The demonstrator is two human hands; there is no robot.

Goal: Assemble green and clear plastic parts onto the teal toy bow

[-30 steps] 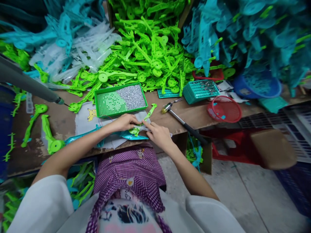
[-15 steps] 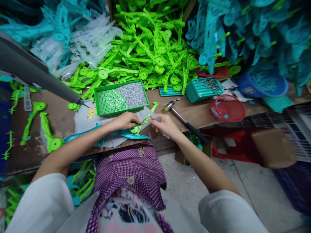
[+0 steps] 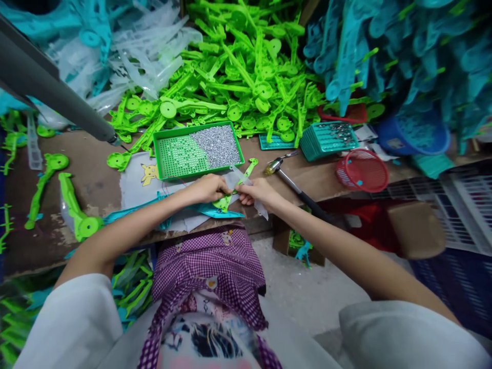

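My left hand [image 3: 208,188] is closed, pinching a bright green plastic part [image 3: 234,187] that lies over a teal part [image 3: 215,211] at the table's front edge. Close beside it, my right hand [image 3: 258,192] is closed round a clear translucent plastic strip [image 3: 246,185] that sticks out above and below the fingers. Both hands meet over the green part. Just behind them sits a green tray [image 3: 161,156], half perforated grid and half covered by small silver pieces [image 3: 217,145].
A grey pole [image 3: 54,92] slants in from the left. A metal-headed tool with a black handle [image 3: 292,187] lies right of my hands. Behind are heaps of green parts [image 3: 238,72], teal parts [image 3: 384,46], a teal basket [image 3: 328,139] and a red basket [image 3: 363,171].
My right hand lifted off the green part, picked up the clear strip and brought it back against my left hand. The left hand stayed on the green part.
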